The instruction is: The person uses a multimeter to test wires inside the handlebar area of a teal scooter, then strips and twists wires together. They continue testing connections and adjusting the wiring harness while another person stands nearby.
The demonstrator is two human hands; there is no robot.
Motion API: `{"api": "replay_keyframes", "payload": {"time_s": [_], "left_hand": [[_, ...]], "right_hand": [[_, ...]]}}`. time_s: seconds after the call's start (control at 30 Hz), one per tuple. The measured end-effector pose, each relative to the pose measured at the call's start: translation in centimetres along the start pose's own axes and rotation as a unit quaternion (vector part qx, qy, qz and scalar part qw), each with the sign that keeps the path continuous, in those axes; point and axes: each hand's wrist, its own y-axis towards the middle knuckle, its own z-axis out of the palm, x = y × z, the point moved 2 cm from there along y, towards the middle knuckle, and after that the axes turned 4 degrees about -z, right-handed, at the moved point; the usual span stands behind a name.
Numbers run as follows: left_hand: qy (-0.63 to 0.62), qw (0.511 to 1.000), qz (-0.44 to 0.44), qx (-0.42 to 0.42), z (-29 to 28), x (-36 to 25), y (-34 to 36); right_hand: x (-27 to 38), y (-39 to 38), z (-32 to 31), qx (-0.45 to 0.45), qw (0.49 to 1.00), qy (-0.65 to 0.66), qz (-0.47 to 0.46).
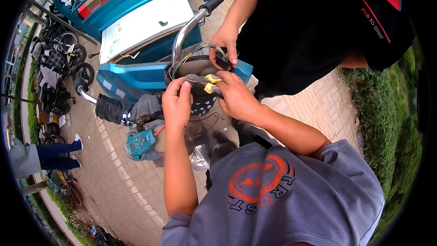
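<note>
My right hand point(239, 94) grips a pair of pliers point(199, 79) by its yellow and black handles. The jaws point left, toward the fingertips of my left hand point(176, 105). Those fingers are pinched beside the jaws, and what lies between them is too small to make out. Just above, another person's hand point(226, 41) holds a black part point(223, 58). Thin coloured wires point(193, 53) run from that part toward the base of the chrome handlebar point(178, 36).
A teal multimeter point(140, 144) rests on the vehicle's front, lower left. The blue vehicle body point(132, 82) and a white board point(150, 20) are beyond my hands. The other person in black stands at right, by a hedge point(373, 114). Parked two-wheelers point(57, 64) line the left.
</note>
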Motion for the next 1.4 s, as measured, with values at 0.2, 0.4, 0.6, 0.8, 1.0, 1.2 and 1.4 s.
{"api": "replay_keyframes", "payload": {"time_s": [0.2,0.4,0.6,0.8,1.0,1.2,1.4], "left_hand": [[0.117,0.993,0.024,-0.013,-0.5,-0.7,0.1],[0.092,0.996,0.021,-0.004,-0.3,-0.1,0.5],[0.110,0.994,0.007,0.007,0.0,-0.3,0.6],[0.232,0.962,0.110,0.087,0.4,-2.5,0.4],[0.328,0.938,0.107,-0.021,0.3,-2.6,0.2],[0.220,0.973,0.062,-0.029,-0.4,-1.5,-0.1],[0.167,0.985,0.047,-0.008,-0.5,-1.8,0.0]], "right_hand": [[0.3,0.4,0.3,0.007,1.000,0.007,0.018],[0.0,-0.1,1.2,0.003,0.999,0.023,0.036],[0.0,-0.3,1.0,0.009,0.999,0.027,0.042],[-0.3,-0.6,1.0,-0.005,0.998,0.032,0.057],[0.4,-1.2,1.5,-0.070,0.987,0.103,0.105],[0.5,0.0,-0.9,-0.116,0.976,0.156,0.101],[-0.4,-2.1,0.1,-0.011,0.935,0.282,0.216]]}}
